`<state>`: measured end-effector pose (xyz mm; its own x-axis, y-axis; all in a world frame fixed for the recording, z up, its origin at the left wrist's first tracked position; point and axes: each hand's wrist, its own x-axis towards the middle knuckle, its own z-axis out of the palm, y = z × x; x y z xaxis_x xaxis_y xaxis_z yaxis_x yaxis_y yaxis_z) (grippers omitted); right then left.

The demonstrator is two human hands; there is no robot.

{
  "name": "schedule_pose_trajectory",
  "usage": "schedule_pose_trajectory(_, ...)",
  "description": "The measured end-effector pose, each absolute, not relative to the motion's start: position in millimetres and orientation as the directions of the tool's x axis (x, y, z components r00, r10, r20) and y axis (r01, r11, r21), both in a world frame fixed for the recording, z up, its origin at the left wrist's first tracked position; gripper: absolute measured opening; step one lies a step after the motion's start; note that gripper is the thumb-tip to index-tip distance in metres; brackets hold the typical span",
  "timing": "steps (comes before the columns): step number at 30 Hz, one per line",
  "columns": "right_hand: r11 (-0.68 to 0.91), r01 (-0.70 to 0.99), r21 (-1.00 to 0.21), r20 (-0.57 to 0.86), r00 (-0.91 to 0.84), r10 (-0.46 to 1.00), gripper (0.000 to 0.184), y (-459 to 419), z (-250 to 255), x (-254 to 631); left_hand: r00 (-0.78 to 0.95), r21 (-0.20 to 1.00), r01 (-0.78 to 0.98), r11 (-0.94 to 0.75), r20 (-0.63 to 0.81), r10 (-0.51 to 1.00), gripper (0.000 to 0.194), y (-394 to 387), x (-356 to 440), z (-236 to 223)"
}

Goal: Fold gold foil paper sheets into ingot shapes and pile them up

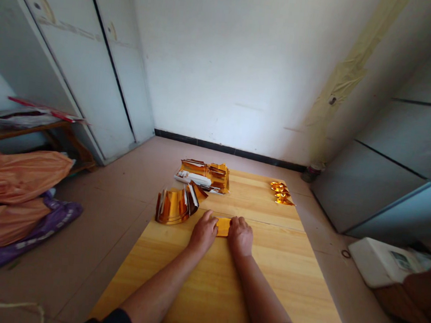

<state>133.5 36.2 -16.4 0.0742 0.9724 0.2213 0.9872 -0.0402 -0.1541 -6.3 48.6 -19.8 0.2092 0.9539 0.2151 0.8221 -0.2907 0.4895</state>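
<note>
One wooden counter (pixel 277 267) carries, far left, gold-and-white sheet stacks (pixel 219 178); far right, folded gold pieces (pixel 280 193). Near its middle, left hand (pixel 204 229) and right hand (pixel 240 235) pinch opposite ends of a gold sheet (pixel 223 227), fingers curled.

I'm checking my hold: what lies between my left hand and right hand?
The head view shows a small gold piece between the left hand and right hand, its ends at their fingers.
</note>
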Motion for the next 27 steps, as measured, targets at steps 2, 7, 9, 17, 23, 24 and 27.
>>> schedule_pose_trajectory(2,-0.045,0.989,-0.142,0.223,0.076,0.972,0.015,35.9,-16.4,132.9,0.209,0.474,0.833,-0.285,0.209,0.955,0.026,48.3,-6.0,-18.4)
schedule_pose_trajectory(7,-0.047,0.992,-0.119,0.219,0.073,0.973,0.016,36.3,-17.3,132.4,0.190,0.464,0.847,-0.258,0.188,0.964,0.026,48.6,-5.5,-17.2)
schedule_pose_trajectory(9,-0.046,0.994,-0.101,0.216,0.067,0.974,0.016,36.5,-16.8,132.4,0.176,0.474,0.847,-0.241,0.178,0.968,0.027,49.3,-5.3,-16.2)
schedule_pose_trajectory(17,-0.032,0.998,-0.047,0.168,0.040,0.985,0.016,41.1,-13.4,134.4,0.161,0.464,0.863,-0.200,0.123,0.979,0.029,50.9,-4.4,-10.0)
schedule_pose_trajectory(23,-0.032,0.999,-0.020,0.151,0.034,0.988,0.019,42.9,-11.7,134.5,0.163,0.440,0.875,-0.200,0.120,0.979,0.028,50.9,-4.2,-9.8)
schedule_pose_trajectory(24,-0.033,0.999,-0.017,0.149,0.035,0.988,0.018,42.4,-10.6,134.3,0.160,0.437,0.877,-0.198,0.122,0.979,0.029,51.1,-4.2,-10.2)
schedule_pose_trajectory(27,-0.028,0.999,-0.015,0.134,0.030,0.991,0.010,40.3,-5.8,133.5,0.151,0.437,0.878,-0.195,0.134,0.979,0.029,51.8,-4.2,-11.5)
